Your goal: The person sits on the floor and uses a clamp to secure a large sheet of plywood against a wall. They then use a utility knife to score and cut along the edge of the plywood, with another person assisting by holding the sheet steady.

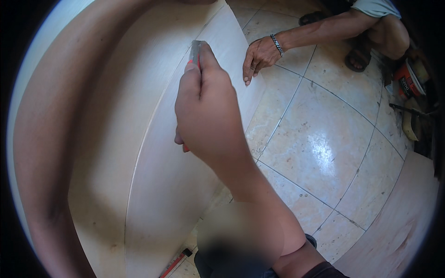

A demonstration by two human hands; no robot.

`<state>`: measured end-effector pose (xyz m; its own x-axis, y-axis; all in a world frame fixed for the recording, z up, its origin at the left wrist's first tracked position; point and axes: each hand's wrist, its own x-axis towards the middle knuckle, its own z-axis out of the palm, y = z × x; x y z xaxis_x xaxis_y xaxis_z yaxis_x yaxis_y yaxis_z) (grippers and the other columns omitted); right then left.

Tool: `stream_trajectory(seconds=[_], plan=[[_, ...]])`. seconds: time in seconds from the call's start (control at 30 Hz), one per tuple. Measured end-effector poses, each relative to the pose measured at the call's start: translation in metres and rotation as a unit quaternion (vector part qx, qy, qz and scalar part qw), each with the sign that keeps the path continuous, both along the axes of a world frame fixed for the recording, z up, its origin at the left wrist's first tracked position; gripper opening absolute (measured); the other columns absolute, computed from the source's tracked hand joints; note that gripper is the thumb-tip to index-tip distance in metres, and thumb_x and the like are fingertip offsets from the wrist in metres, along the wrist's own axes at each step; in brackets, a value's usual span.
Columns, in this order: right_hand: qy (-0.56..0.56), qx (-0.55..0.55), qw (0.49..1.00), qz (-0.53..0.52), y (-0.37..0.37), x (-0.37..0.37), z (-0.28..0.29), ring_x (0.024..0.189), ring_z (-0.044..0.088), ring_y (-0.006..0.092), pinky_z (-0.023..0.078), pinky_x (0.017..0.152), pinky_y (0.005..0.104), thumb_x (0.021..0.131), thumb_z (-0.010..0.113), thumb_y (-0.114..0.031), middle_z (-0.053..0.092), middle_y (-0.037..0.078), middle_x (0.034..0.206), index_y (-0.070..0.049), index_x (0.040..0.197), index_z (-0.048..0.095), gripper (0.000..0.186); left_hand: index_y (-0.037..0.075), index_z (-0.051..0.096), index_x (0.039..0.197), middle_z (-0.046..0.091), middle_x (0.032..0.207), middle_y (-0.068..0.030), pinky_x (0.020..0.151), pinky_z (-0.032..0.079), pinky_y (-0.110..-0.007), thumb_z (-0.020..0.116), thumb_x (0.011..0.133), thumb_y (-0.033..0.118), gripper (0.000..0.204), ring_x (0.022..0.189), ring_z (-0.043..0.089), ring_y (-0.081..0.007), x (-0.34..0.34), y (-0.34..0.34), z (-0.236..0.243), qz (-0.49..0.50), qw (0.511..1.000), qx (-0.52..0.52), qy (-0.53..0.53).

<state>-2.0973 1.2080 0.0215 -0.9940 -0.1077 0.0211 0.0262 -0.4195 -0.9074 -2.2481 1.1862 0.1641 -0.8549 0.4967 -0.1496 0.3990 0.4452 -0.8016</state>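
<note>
"Board [178, 185] first, since it's biggest. Where is it?"

"Beneath both arms, from the left side to mid-view."

"Next?"

"Floor [320, 120], tiled, along the board's right side. With uneven pressure, I'd expect the board could skid on it."

"Left side?"

"Left arm [51, 116], curving up past the board. Just a sliver of what seems to be the left hand [199, 1] shows at the top edge, so I can't tell whether it's gripping."

"And the right hand [208, 102]?"

"Closed firmly round a tool, thumb and finger near its front end."

"Anyone else?"

"A co-worker's hand [263, 54], fingertips down on the board's right edge. A sideways slip could reach those fingers."

"So what is the tool?"

"Grey-and-red cutter [196, 52], by the look of it; its tip is unclear. It sits by a thin line [134, 171] on the board, cut or joint, I can't tell. Tilting the wrist could make it wander off."
</note>
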Motion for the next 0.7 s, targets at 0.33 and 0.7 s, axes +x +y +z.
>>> stream_trajectory(seconds=[0.33,0.7], plan=[[-0.030,-0.009,0.999,-0.034,0.041,-0.025,0.007,0.042,0.055,0.0164,0.046,0.038,0.0322,0.111,0.038,-0.019,0.056,0.006,0.069,0.007,0.159,0.040,0.055,0.008,0.080,0.086,0.079,0.093,-0.0181,0.104,0.044,-0.053,0.070,0.081,0.024,0.020,0.098,0.075,-0.0361,-0.003,-0.002,0.001,-0.013,1.000,0.003,-0.001],[-0.023,0.024,0.999,0.001,0.050,-0.078,0.013,0.043,0.063,0.0224,0.051,0.038,0.0348,0.111,0.033,-0.016,0.064,0.015,0.070,0.014,0.160,0.029,0.057,0.002,0.081,0.091,0.080,0.101,-0.0221,0.113,0.044,-0.052,0.066,0.082,0.020,0.025,0.106,0.076,-0.0355,-0.005,-0.003,0.002,0.003,1.000,0.014,-0.008]])
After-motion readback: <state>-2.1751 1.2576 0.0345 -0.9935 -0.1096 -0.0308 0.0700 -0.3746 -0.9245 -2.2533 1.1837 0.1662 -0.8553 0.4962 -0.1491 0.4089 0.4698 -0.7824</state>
